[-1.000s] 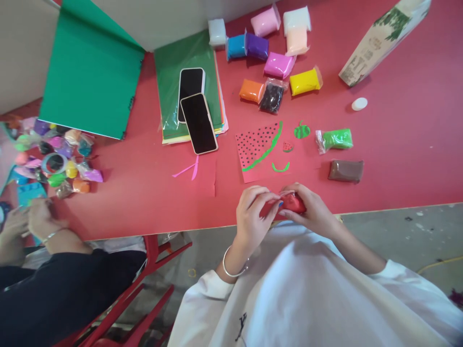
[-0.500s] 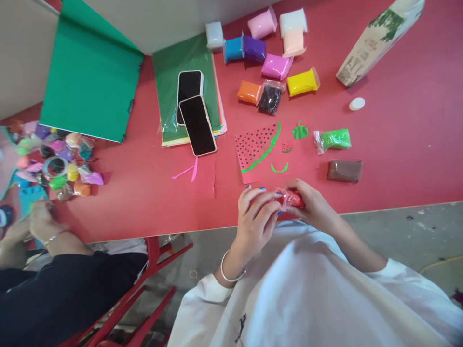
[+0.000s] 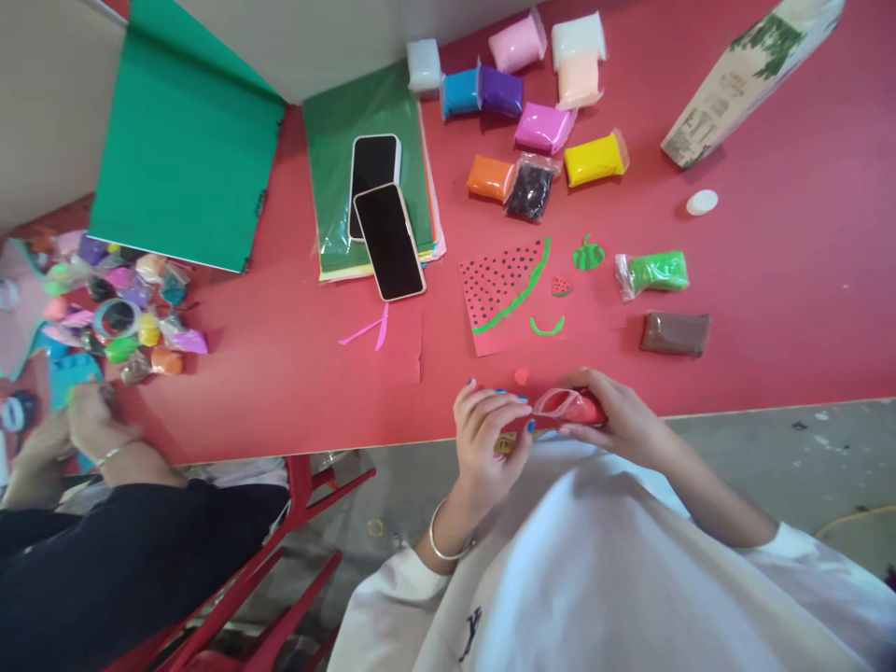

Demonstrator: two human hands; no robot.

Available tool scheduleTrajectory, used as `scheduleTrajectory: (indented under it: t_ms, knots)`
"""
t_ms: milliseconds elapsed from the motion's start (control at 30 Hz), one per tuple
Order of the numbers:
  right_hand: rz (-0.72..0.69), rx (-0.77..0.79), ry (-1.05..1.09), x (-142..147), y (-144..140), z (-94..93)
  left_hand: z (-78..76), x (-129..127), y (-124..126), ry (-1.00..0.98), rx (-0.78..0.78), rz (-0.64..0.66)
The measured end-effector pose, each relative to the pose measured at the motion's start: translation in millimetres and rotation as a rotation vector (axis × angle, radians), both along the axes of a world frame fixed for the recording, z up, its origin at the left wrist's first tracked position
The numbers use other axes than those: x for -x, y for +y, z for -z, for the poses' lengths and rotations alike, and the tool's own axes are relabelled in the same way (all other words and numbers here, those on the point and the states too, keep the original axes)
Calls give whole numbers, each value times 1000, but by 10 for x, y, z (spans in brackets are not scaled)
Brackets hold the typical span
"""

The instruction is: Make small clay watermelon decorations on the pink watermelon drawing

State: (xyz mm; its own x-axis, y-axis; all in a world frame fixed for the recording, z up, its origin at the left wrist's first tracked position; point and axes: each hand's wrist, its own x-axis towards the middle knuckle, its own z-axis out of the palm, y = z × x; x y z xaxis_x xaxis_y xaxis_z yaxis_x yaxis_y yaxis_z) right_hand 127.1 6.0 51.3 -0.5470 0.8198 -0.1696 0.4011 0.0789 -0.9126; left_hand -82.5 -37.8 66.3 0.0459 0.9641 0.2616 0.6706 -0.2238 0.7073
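Note:
At the near table edge, my right hand (image 3: 625, 422) grips a red clay packet (image 3: 575, 407) lying sideways. Its clear plastic mouth gapes open towards my left hand (image 3: 485, 431). My left fingertips pinch that open end. A small red clay bit (image 3: 521, 376) lies on the red table (image 3: 280, 373) just beyond my left fingers. Past it is a red paper watermelon slice (image 3: 502, 291) with black dots and a green rim. Small green clay shapes (image 3: 586, 255) lie beside the slice.
A green clay pack (image 3: 656, 271) and a brown one (image 3: 676, 333) lie right. Several coloured packs (image 3: 539, 126), a carton (image 3: 746, 79) and a white cap (image 3: 701, 202) sit farther back. Two phones (image 3: 389, 241) rest on stacked paper. At left, another person's hands (image 3: 80, 425) work beside small clay bags (image 3: 126, 308).
My left hand has slid off the packet's body to its end, and the plastic mouth is now pulled open. A small red bit now shows on the table.

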Motion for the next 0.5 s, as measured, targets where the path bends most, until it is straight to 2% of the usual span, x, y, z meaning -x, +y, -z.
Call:
scheduleTrajectory:
  t_ms: [100, 133, 233, 300, 400, 500]
  knots:
    - [59, 54, -9, -66, -33, 11, 168, 114, -22, 36, 77, -137]
    - [92, 58, 0, -94, -35, 31, 237, 140, -14, 91, 110, -148]
    - [189, 47, 19, -190, -15, 116, 435, 150, 49, 298, 103, -41]
    - [234, 53, 11, -249, 10, 160, 529, 108, 110, 358, 70, 16]
    - [271, 91, 8, -282, 48, 177, 571, 20, 208, 329, 32, 23]
    - [257, 95, 16, -224, 84, 162, 479, -53, 295, 212, 39, -13]
